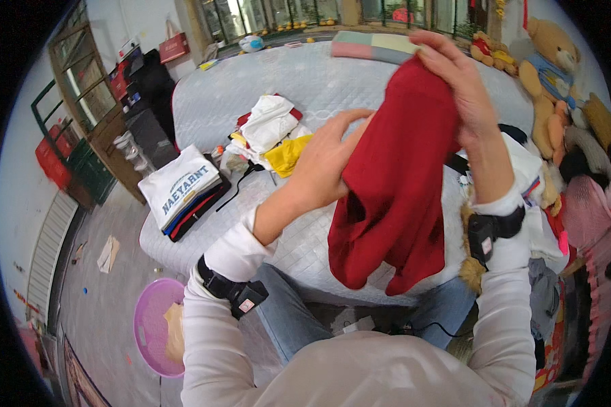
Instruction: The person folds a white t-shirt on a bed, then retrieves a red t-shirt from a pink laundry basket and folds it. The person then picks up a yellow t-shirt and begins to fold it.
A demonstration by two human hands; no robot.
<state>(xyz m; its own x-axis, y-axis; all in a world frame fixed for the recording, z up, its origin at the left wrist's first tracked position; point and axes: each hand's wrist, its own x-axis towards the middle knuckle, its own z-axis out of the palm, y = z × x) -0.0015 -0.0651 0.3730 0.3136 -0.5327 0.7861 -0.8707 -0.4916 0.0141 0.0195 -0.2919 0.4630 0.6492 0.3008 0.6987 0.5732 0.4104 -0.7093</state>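
A dark red cloth garment (397, 173) hangs folded over in the air above the mattress (295, 234), its lower end loose. My right hand (453, 86) grips it at the top and along its right edge. On the left side, my left hand (326, 157) has the garment's edge between thumb and fingers; part of that grip is hidden behind the cloth. To the left lies a stack of folded clothes with a white printed shirt (183, 183) on top. Behind my left hand is a loose pile with a white cloth (267, 122) and a yellow cloth (287, 155).
More clothes, some white (519, 163), lie at the mattress's right side. Teddy bears (550, 66) and other plush toys line the far right. A pastel folded pad (371, 46) rests at the back edge. A purple basket (142, 330) stands on the floor at the lower left.
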